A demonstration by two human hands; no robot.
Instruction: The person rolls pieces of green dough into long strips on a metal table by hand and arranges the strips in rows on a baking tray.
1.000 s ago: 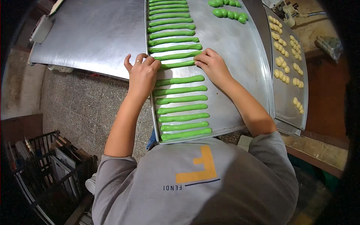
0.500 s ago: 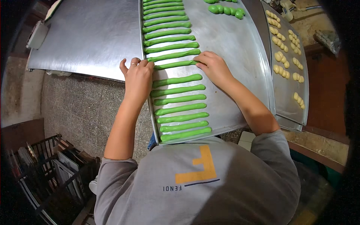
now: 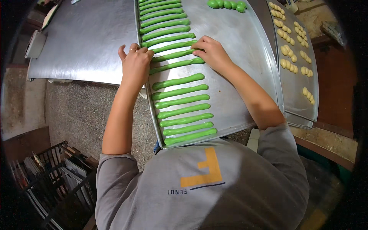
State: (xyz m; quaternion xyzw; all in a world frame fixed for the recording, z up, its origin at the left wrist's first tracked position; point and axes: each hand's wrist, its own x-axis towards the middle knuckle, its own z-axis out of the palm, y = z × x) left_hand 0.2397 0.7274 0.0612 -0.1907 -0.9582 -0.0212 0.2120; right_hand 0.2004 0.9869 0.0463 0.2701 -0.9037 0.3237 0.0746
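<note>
On the metal tray beneath my camera, the nearest green strips lie in a row, and past them is the freed strip that I was handling half a second ago. I'm now one place farther up, at the next strip: my right hand pinches its right end, while my left hand is at the other end, fingertips too hidden to tell. Beyond, more green strips continue the row.
</note>
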